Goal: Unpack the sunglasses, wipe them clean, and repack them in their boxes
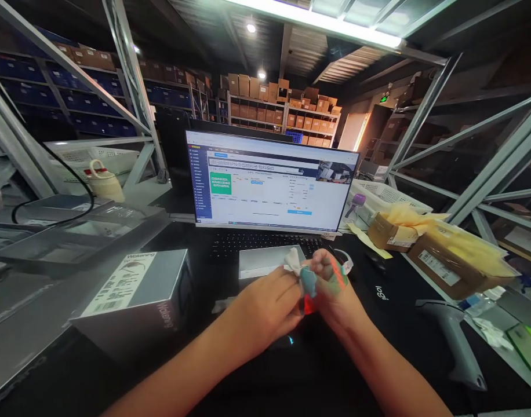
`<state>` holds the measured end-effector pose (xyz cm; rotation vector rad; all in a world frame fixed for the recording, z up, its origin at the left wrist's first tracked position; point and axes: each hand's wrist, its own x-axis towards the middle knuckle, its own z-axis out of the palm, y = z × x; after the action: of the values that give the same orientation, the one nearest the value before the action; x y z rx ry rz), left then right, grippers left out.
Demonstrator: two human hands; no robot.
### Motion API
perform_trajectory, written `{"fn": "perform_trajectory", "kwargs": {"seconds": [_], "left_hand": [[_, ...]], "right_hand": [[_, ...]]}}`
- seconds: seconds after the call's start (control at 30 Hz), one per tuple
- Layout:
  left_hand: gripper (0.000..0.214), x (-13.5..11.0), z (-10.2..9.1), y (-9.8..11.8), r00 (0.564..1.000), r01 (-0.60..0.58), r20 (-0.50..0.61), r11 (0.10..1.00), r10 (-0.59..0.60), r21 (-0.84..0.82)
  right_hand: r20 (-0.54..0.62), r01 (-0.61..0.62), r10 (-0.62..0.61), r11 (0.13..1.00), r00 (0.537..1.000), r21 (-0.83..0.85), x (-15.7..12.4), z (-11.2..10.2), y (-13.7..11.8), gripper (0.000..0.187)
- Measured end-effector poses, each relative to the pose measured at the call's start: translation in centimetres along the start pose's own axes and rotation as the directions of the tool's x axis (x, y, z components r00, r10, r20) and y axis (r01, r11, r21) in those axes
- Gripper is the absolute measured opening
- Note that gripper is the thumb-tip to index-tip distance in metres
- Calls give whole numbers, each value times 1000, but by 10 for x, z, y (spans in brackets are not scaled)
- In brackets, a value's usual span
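Note:
My left hand (268, 304) and my right hand (333, 289) meet in front of the keyboard (231, 245). Between their closed fingers is a small crumpled wrapper-like piece (309, 282), whitish at the top, teal in the middle and red at the bottom. Its exact kind I cannot make out. An orange-red and green smear crosses my right palm, blurred. Just behind my left hand lies a flat, pale grey box (261, 262), partly covered by the fingers. A grey box marked "Wakening" (135, 289) stands to the left, apart from both hands.
A lit monitor (269, 185) stands behind the keyboard. On the right are a barcode scanner (457, 341), a mouse (375, 263), cartons with yellow paper (452, 260) and a white basket (391, 194). A cream jug (104, 179) stands at the far left. Metal frames rise on both sides.

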<state>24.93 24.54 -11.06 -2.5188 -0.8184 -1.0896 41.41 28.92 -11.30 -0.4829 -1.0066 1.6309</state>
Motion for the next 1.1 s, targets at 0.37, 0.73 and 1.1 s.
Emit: {"fn": "perform_trajectory", "kwargs": {"seconds": [0.37, 0.73, 1.1], "left_hand": [[13, 5, -6, 16, 998, 24, -65, 998, -20, 59], [10, -4, -14, 8, 995, 93, -44, 995, -92, 27], [7, -5, -14, 5, 992, 112, 53, 994, -112, 0]], "right_hand": [[-12, -129, 140, 942, 990, 310, 0, -1, -21, 53], [343, -152, 147, 988, 928, -14, -2, -9, -23, 37], [254, -179, 137, 972, 957, 151, -1, 0, -10, 35]]}}
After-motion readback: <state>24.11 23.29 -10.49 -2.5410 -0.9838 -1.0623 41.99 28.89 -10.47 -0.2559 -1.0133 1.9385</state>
